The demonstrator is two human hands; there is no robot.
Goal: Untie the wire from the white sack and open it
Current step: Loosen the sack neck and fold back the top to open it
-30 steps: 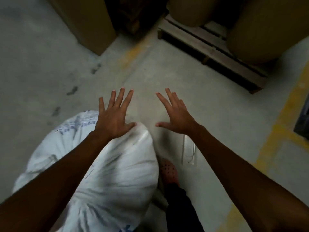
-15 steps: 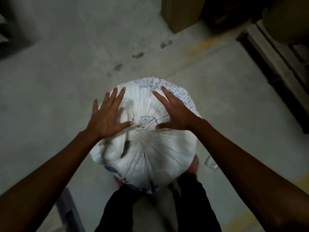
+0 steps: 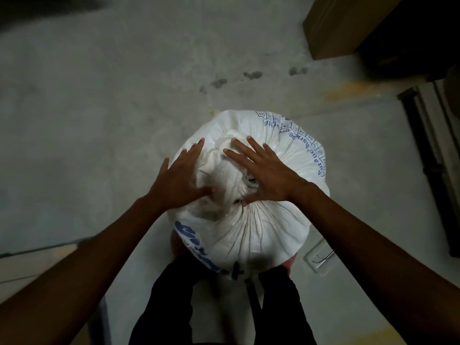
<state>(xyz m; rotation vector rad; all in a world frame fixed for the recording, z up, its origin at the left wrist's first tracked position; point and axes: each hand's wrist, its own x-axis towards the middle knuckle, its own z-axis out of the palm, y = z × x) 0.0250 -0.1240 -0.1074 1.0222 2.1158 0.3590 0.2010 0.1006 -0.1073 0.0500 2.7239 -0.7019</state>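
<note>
A full white sack [image 3: 261, 227] with blue print stands upright on the concrete floor between my legs. Its mouth is gathered into a bunched neck [image 3: 225, 170] at the top. A dark bit of the tie [image 3: 237, 201] shows at the base of the neck; the wire itself is hard to make out. My left hand [image 3: 180, 181] lies flat on the left side of the neck, fingers spread. My right hand [image 3: 265, 171] lies flat on the right side, fingers spread, thumb near the tie. Neither hand holds anything.
A brown cardboard box [image 3: 341, 26] stands at the back right. A dark wooden pallet [image 3: 433, 170] runs along the right edge. A small clear plastic piece [image 3: 319, 256] lies on the floor right of the sack. A pale board [image 3: 32, 267] lies at the lower left.
The view has swung left so the sack is centred. Both hands have closed in from the air and the sack's side onto its gathered neck.
</note>
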